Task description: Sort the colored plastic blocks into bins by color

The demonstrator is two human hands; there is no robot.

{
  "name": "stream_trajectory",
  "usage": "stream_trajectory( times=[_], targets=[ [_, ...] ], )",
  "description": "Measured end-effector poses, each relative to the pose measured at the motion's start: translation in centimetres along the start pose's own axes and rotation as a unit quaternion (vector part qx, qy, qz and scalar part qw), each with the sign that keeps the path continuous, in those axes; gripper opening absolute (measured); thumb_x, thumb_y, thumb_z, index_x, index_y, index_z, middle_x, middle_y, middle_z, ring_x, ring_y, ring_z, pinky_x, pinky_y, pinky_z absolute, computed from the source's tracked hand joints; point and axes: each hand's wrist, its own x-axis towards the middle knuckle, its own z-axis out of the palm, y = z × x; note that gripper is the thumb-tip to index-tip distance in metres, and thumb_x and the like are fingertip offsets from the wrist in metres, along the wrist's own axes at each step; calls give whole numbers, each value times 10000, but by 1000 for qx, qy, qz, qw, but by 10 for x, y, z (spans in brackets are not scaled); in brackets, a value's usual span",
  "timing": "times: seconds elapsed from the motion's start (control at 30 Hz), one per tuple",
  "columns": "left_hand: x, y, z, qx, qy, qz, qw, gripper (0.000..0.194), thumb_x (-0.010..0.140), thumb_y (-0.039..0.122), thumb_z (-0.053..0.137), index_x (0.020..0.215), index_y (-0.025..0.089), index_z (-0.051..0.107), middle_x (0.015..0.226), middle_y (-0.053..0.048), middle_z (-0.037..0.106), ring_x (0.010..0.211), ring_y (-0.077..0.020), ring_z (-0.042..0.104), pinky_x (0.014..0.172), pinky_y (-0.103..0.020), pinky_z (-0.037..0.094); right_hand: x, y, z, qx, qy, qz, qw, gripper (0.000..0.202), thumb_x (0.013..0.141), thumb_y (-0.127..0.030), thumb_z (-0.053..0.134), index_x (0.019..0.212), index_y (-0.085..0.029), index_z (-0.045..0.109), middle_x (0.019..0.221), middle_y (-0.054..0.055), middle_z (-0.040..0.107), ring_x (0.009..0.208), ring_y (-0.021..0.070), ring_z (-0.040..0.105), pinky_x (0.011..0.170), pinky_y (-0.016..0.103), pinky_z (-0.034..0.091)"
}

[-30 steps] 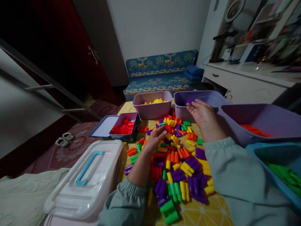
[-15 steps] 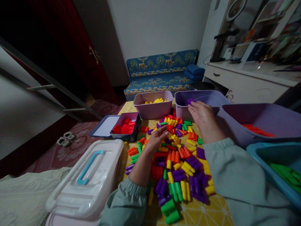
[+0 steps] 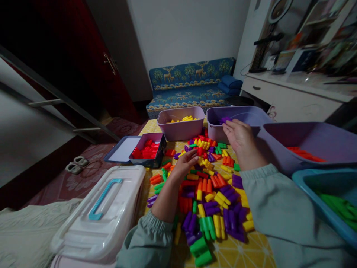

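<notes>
My right hand [image 3: 240,139] reaches over the near rim of the purple bin [image 3: 251,113], its fingers stretched out and open. Purple plastic pieces [image 3: 224,120] show just beyond its fingertips inside that bin. My left hand [image 3: 184,163] hovers palm inward above the middle of the pile, open, with its fingers extended. A red piece [image 3: 200,152] lies close to its fingertips; the hand may hide others. Loose ribbed plastic building pieces in red, orange, yellow, green and purple cover the table, such as a green piece [image 3: 208,227] near the front.
A pink bin [image 3: 181,130] holds yellow pieces. Red ones fill an open tin [image 3: 160,158] at left. Rightward stand a purple bin [image 3: 315,139] with orange pieces and a blue bin [image 3: 309,182] with green ones. A clear lid [image 3: 119,208] with a blue handle lies left.
The view has shifted very slightly. Both hands keep nearly the same place and pose, and the pieces lie as before.
</notes>
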Motion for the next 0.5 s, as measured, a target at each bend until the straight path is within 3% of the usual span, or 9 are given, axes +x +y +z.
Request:
stream_trajectory(
  times=[0.2, 0.43, 0.5],
  targets=[
    [0, 0, -1, -2, -4, -7, 1000, 589, 652, 405, 830, 1165, 162, 677, 1322, -138, 608, 1315, -344, 471, 1120, -477, 335, 3, -10, 8, 3, 29, 25, 999, 228, 718, -63, 623, 647, -202, 456, 631, -28, 513, 729, 122, 610, 797, 299, 554],
    [-1, 0, -2, -9, -1, -12, 1000, 570, 660, 378, 832, 1167, 170, 676, 1349, -138, 585, 1336, -340, 448, 1130, -471, 326, -19, -3, 2, -29, 19, 3, 999, 224, 698, -100, 661, 845, -216, 537, 829, 3, 634, 855, 149, 670, 836, 346, 538],
    [-1, -1, -2, -13, -4, -10, 1000, 558, 663, 374, 831, 1161, 174, 679, 1350, -134, 585, 1341, -339, 443, 1134, -476, 318, -29, 4, -2, -69, -15, -20, 997, 223, 699, -148, 675, 894, -212, 587, 861, 20, 660, 848, 159, 675, 804, 340, 542]
  ],
)
